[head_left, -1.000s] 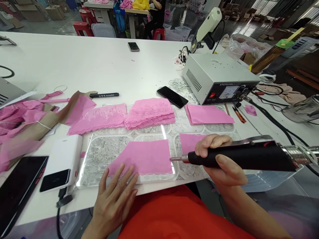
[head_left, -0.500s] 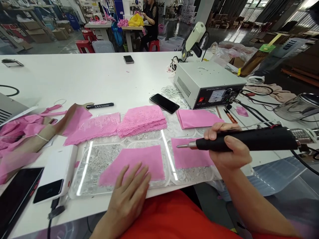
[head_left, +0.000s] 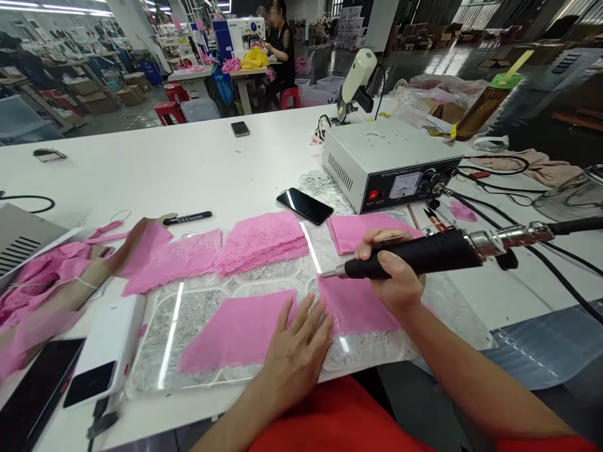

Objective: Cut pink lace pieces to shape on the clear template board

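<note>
My right hand (head_left: 396, 270) is closed around a black handheld ultrasonic welding gun (head_left: 424, 256) with a pointed metal tip. That tip reaches the upper left corner of a pink fabric piece (head_left: 358, 307); whether it touches cannot be made out. Fingers stretched, my left hand (head_left: 299, 342) lies flat between this piece and another pink cut piece (head_left: 235, 333) to its left. Both pieces rest on a clear patterned plastic mat (head_left: 160, 339). Behind them are a stack of pink lace pieces (head_left: 264, 242), a flat pink lace piece (head_left: 179, 257) and folded pink fabric (head_left: 346, 232).
A grey control box (head_left: 377, 157) stands at the back right, with cables running to the gun. A smartphone (head_left: 305, 206), a black marker (head_left: 187, 218) and a white power bank (head_left: 103, 345) lie around the mat. Pink scraps (head_left: 51, 270) heap at left. A person sits far off at a sewing machine.
My left hand has moved right, from the left pink piece to the edge of the right one. My right hand has brought the gun left, its tip now at that piece's corner. The view has shifted slightly.
</note>
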`<action>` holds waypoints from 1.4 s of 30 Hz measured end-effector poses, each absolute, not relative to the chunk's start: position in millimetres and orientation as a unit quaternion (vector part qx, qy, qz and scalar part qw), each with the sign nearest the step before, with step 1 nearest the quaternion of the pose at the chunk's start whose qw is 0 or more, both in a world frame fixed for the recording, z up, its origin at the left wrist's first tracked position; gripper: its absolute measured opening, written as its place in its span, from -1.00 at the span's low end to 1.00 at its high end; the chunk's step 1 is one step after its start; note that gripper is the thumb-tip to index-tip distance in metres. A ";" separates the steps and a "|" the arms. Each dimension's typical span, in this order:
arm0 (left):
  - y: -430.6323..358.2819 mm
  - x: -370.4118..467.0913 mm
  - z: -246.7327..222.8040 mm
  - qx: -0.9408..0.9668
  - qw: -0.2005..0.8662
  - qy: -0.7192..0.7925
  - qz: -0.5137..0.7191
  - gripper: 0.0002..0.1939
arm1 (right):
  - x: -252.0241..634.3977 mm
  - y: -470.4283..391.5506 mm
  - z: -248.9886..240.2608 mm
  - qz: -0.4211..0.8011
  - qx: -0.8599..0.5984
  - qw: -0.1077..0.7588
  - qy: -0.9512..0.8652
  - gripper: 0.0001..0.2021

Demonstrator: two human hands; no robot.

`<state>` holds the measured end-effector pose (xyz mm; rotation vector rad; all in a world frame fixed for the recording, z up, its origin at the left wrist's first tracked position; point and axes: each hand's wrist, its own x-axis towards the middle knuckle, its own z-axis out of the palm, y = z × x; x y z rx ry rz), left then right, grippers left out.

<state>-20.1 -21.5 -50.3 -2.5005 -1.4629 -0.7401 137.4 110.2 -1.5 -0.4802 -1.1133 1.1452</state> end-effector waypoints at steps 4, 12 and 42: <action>-22.2 -20.6 -49.7 -0.834 0.069 -0.485 -0.253 -0.72 | 135.6 111.8 -4.0 0.504 -0.211 0.677 -0.493 -0.88; -22.8 -20.7 -49.1 -0.836 0.073 -0.479 -0.259 -0.72 | 133.7 113.0 -5.8 0.491 -0.228 0.678 -0.497 -0.87; -25.5 -19.8 -47.9 -0.838 0.055 -0.467 -0.277 -0.76 | 140.7 103.7 -2.2 0.520 -0.227 0.649 -0.506 -0.88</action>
